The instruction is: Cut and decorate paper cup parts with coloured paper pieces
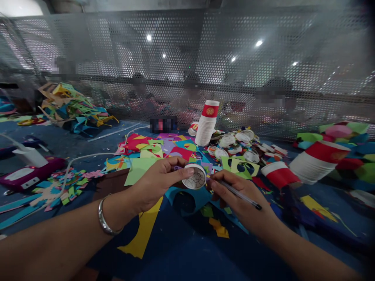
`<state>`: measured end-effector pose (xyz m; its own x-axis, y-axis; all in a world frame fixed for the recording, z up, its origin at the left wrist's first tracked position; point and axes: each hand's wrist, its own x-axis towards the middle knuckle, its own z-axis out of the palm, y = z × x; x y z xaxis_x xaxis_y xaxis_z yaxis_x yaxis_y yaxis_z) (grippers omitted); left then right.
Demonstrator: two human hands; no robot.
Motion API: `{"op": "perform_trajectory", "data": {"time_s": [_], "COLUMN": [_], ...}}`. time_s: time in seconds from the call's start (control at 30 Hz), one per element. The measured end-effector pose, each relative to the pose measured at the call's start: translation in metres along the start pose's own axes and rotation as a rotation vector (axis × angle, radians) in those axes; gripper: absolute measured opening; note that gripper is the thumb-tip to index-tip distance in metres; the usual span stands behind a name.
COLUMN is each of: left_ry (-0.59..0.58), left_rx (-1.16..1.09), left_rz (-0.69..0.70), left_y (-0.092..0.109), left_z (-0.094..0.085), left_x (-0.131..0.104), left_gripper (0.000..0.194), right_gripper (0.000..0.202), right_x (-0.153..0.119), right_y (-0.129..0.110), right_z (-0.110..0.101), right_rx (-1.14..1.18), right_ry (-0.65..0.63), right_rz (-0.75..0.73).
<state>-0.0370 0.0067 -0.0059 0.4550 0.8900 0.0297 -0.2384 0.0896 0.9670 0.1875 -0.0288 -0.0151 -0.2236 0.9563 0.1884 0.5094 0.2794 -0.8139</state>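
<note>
My left hand (164,177) grips a small round white disc (194,178) by its rim, thumb on top; dark web-like lines cover its face. A silver bangle circles that wrist. Just right of the disc, my right hand (234,191) is closed on a clear pen (240,194), whose dark end points down to the right. The pen's other end is hidden by the fingers. Beneath both hands lie blue paper (202,197) with round cutouts and a yellow paper strip (146,230). Pale green paper (139,169) lies beside my left hand.
A tall paper cup stack (205,128) stands behind the hands, near a heap of white discs (234,142). More red and white cups (315,164) lean at right. A purple power strip (32,173) and cable are at left. Perforated metal screen (181,47) behind; people beyond it.
</note>
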Motion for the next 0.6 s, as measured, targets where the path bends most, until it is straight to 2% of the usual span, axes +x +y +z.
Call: {"op": "perform_trajectory", "data": {"time_s": [0.6], "left_ry": [-0.003], "left_rx": [0.072], "left_rz": [-0.067], "left_y": [0.0], "left_z": [-0.0007], "left_x": [-0.0014], "left_gripper": [0.029], "right_gripper": [0.032], "right_x": [-0.0004], "right_y": [-0.002], "right_z": [-0.0042], "right_rx": [-0.078], "right_ry": [-0.024], "right_rz": [-0.033]}}
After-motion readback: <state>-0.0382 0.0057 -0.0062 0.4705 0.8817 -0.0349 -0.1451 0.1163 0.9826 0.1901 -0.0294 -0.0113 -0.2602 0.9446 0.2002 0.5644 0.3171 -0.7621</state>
